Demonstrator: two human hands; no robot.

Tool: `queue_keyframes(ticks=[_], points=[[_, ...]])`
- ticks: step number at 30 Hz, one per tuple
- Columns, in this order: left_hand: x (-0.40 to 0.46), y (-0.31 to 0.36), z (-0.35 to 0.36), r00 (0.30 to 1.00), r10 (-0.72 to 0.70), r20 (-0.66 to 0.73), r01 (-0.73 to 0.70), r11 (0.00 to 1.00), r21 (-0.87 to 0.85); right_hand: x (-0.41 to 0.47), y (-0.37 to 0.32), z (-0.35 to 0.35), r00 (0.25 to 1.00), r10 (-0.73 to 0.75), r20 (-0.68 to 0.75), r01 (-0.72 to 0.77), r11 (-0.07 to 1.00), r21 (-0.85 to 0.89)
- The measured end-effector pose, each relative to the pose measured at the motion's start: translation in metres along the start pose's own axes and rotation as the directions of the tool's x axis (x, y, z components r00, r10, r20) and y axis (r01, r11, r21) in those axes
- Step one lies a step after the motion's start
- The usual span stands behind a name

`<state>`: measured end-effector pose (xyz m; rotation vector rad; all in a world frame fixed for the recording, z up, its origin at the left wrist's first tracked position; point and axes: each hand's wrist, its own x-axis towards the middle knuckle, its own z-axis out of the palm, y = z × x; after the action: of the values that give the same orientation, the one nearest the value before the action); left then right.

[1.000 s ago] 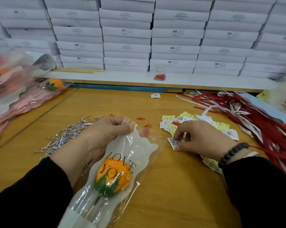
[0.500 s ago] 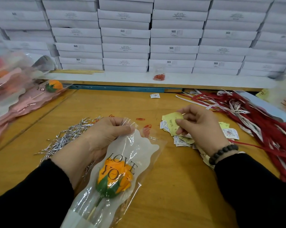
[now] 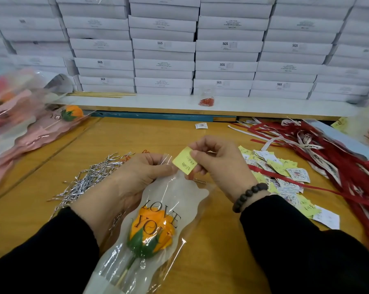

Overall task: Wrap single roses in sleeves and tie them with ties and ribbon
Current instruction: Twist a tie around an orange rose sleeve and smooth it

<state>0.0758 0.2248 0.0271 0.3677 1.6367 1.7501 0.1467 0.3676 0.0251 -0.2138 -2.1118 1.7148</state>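
Note:
An orange rose (image 3: 152, 234) lies inside a clear sleeve (image 3: 175, 196) printed "LOVE YOU" on the wooden table. My left hand (image 3: 134, 177) grips the sleeve's open top edge. My right hand (image 3: 217, 164) pinches a small yellow card (image 3: 184, 161) with handwriting, held right at the sleeve's mouth. Silver twist ties (image 3: 90, 179) lie in a heap just left of my left hand. A pile of red ribbons (image 3: 328, 158) spreads across the right side of the table.
Small yellow and white printed cards (image 3: 283, 172) lie scattered to the right of my hands. Wrapped roses in pink sleeves (image 3: 30, 132) are stacked at far left. White boxes (image 3: 164, 45) fill the back wall on a shelf, with wooden sticks (image 3: 102, 94) and a bag of red clips (image 3: 207, 101).
My right hand picked a yellow card from the pile and carried it left and up to the sleeve's open top. My left hand kept its grip on the sleeve.

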Motion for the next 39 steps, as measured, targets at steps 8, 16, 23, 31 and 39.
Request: queue_keyframes(ticks=[8, 16, 23, 31, 39], points=[[0.001, 0.001, -0.003, 1.000, 0.005, 0.015, -0.005, 1.000, -0.002, 0.002, -0.004, -0.003, 0.997, 0.030, 0.071, -0.025, 0.997, -0.069], [0.001, -0.002, -0.002, 0.998, 0.034, 0.058, -0.034, 0.999, 0.015, 0.006, 0.005, -0.006, 0.977, -0.121, 0.174, 0.183, 0.897, -0.403], [0.004, -0.004, -0.005, 0.998, 0.064, 0.029, -0.065, 0.997, 0.037, 0.004, 0.005, 0.000, 0.970, -0.173, 0.170, 0.228, 0.891, -0.394], [0.004, -0.003, -0.005, 0.997, 0.068, -0.022, -0.068, 0.998, 0.011, 0.004, 0.000, -0.010, 0.977, 0.132, 0.167, -0.037, 0.877, -0.480], [0.006, -0.005, -0.004, 0.999, 0.044, 0.016, -0.044, 0.999, -0.015, 0.002, -0.002, -0.015, 0.988, 0.124, 0.089, -0.123, 0.992, -0.020]])
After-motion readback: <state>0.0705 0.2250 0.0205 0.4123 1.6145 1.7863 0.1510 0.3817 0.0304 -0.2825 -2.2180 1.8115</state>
